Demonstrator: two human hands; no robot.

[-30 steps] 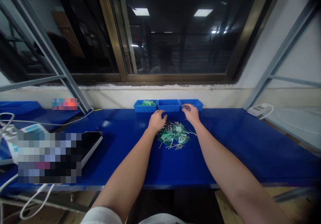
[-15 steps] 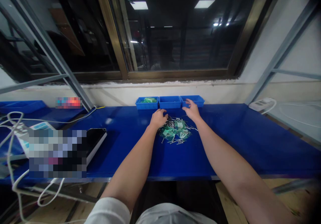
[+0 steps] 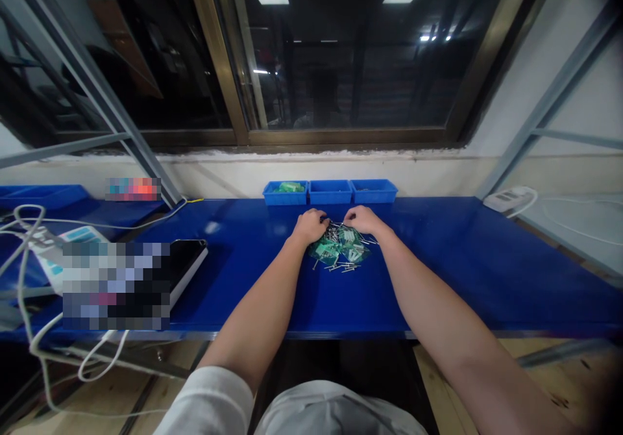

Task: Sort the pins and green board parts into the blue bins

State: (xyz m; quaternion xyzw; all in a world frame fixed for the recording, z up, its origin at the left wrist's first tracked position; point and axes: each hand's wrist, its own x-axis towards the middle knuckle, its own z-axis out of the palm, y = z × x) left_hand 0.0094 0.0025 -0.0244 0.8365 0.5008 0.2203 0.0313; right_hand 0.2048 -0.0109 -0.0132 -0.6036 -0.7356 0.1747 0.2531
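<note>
A heap of small green boards and thin metal pins [image 3: 339, 251] lies on the blue table [image 3: 438, 273]. My left hand [image 3: 310, 226] rests on the heap's far left edge with its fingers curled down into the pins. My right hand [image 3: 363, 219] sits on the heap's far right edge, fingers also bent over the parts. What either hand pinches is too small to make out. Three small blue bins stand in a row behind the heap: the left bin [image 3: 285, 193] holds green parts, the middle bin [image 3: 329, 192] and the right bin [image 3: 374, 191] look dark inside.
A dark flat device [image 3: 187, 263] and white cables [image 3: 29, 240] lie at the left. A white power strip [image 3: 509, 198] sits at the far right by the wall. A window [image 3: 341, 52] spans the back. The table's front edge [image 3: 341, 334] runs below my forearms.
My right hand has come back from the right bin to the heap. My left hand stayed at the heap's edge. The view has tilted slightly.
</note>
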